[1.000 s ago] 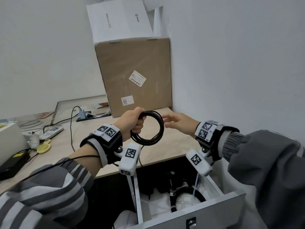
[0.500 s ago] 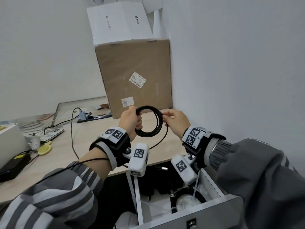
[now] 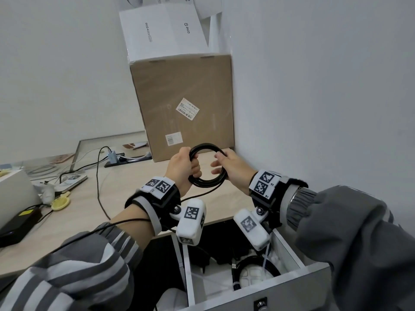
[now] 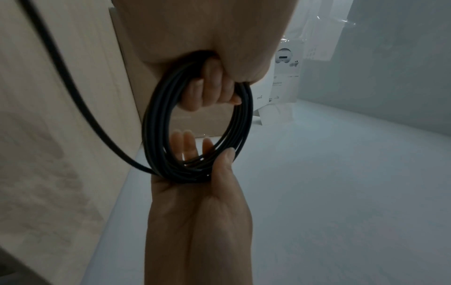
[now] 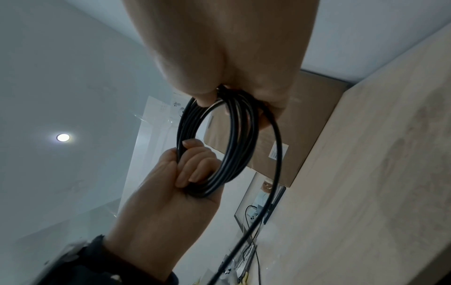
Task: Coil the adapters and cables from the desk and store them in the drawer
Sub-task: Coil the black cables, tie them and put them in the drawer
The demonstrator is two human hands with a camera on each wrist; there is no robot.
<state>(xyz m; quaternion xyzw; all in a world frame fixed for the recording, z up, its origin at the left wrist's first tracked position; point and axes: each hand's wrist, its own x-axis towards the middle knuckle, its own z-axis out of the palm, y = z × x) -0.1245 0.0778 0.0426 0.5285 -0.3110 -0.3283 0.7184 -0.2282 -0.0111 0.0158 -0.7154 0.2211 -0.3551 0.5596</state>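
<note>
The round coil of thin black cable (image 3: 207, 168) is held upright in the air above the far right part of the pale wooden table (image 3: 125, 198), probably so that its loops stay stacked while the loose tail trailing to the near left is wound on. The left hand (image 3: 183, 169) has its fingers (image 4: 209, 90) curled through the coil's left side, gripping the bundle. The right hand (image 3: 233, 168) grips the right side between thumb and palm, fingers extended; the open white drawer (image 3: 289, 288) waits below.
</note>
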